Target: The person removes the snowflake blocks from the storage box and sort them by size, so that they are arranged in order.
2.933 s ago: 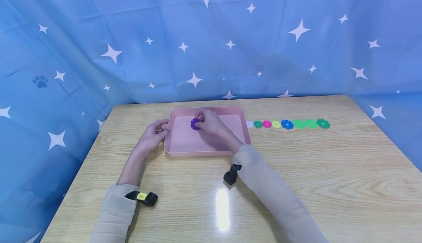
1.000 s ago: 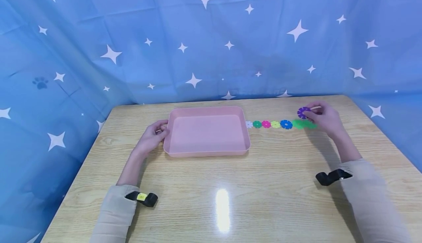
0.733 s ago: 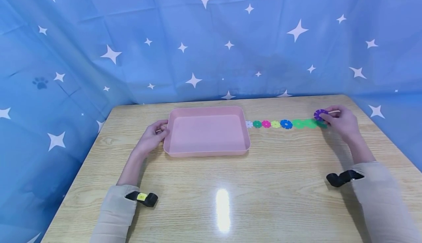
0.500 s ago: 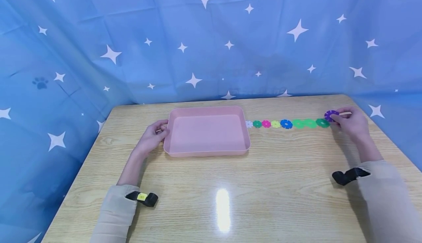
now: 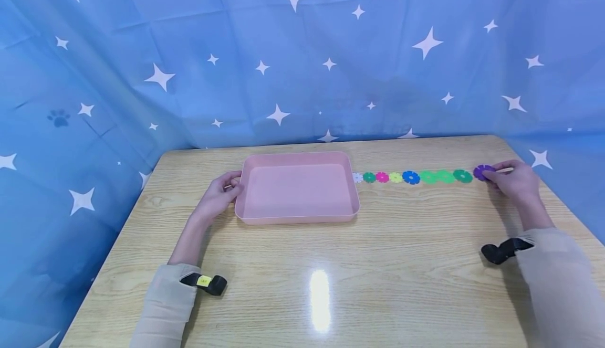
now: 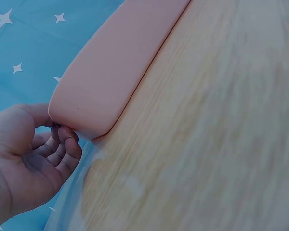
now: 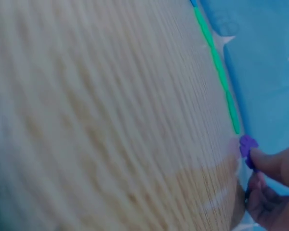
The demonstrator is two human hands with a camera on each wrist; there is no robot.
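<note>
My left hand (image 5: 222,192) grips the left wall of a shallow pink tray (image 5: 298,220). In the left wrist view the left hand (image 6: 36,154) has its thumb at the tray's (image 6: 111,62) rim and its other fingers curled by the outer side. Far to the right, my right hand (image 5: 515,180) pinches a purple notched plastic disc (image 5: 482,172) between thumb and fingers. That disc is just beyond the dark green disc (image 5: 462,176) at the right end of a row. In the right wrist view the purple disc (image 7: 247,144) is held tilted near the row's end.
Starting at the tray's right wall, the row runs through white, green, pink (image 5: 382,177), yellow (image 5: 395,177), blue (image 5: 410,177) and light green discs (image 5: 436,177). A wooden table (image 5: 264,285) bears everything. Behind it hangs a blue star-patterned cloth (image 5: 246,22).
My right hand has taken the purple disc out of the tray, carried it right above the row, and lowered it at the row's right end. The left hand has stayed at the tray.
</note>
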